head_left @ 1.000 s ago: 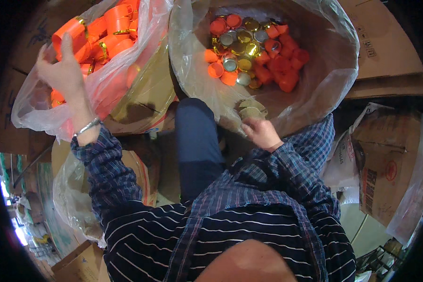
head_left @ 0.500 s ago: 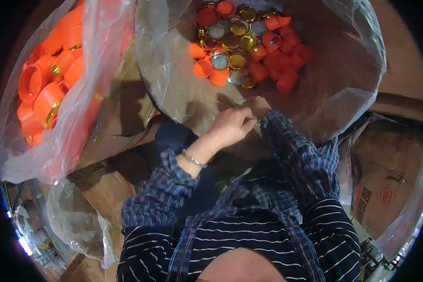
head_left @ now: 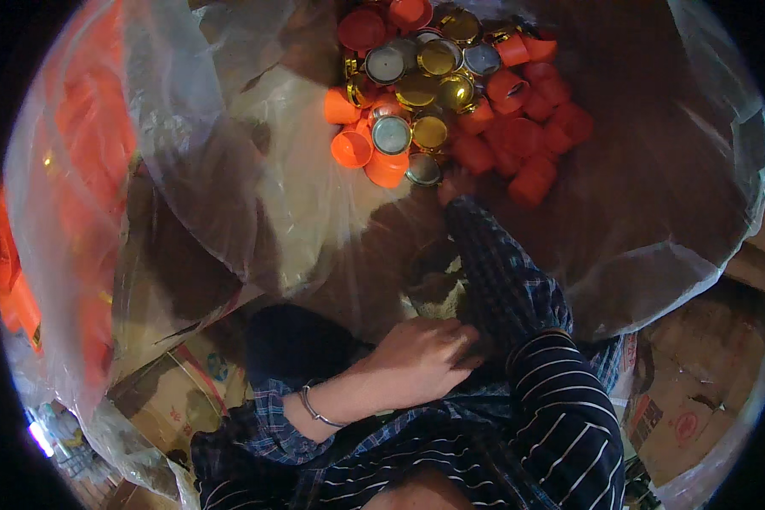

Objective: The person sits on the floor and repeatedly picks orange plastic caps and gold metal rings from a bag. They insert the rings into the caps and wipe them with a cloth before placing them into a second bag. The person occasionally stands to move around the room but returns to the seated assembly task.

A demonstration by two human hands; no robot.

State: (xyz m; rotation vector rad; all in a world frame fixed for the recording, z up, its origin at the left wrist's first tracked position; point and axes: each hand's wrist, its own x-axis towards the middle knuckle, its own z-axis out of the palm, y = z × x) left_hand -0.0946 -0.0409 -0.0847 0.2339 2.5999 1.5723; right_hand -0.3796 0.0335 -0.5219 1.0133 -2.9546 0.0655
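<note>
My right hand (head_left: 457,182) reaches deep into a large clear plastic bag (head_left: 306,212), at the near edge of a pile of caps. Shadow hides most of its fingers. Beside it lies a silver-faced cap (head_left: 423,169). The pile mixes orange plastic cups (head_left: 351,147) with shiny gold lids (head_left: 437,58) and silver-faced lids (head_left: 391,134). My left hand (head_left: 425,359), with a bracelet at the wrist, is drawn back near my lap. Its fingers are curled closed, and what they hold, if anything, is hidden.
At the left stands another clear bag (head_left: 59,255), filled with orange pieces. Cardboard boxes (head_left: 697,374) stand at the right, and more cardboard (head_left: 166,408) lies at the lower left. The big bag's rim (head_left: 680,314) curves around the right side.
My hands, close together before, have come apart. The right went forward into the bag to the pile; the left moved back toward my body. The view has shifted too.
</note>
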